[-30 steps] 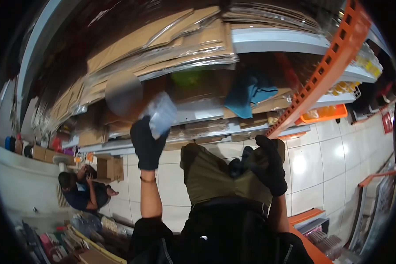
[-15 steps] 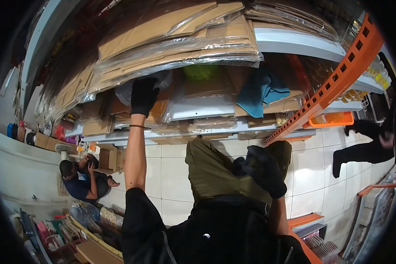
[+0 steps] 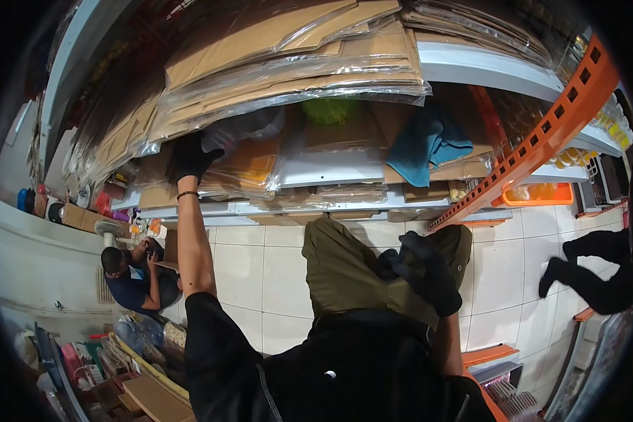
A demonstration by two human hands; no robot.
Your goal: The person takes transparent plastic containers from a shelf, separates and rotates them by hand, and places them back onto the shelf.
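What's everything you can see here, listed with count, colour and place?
Wrapped cardboard stack: sheets too many to count, brown, upper shelf
Clear plastic: count unclear, colourless, under the stack
Round-looking item: one, lime green, lower shelf
Cloth: one, blue, draped over lower shelf's edge
Perforated post: one, orange, right of cloth
Tray: one, orange, beyond post
Floor tiles: many, white, below
Seated person: one, dark clothes, far left
Another person's legs: two, black trousers, far right
Left hand: one, black glove, at lower shelf
Right hand: one, black glove, above own olive trousers
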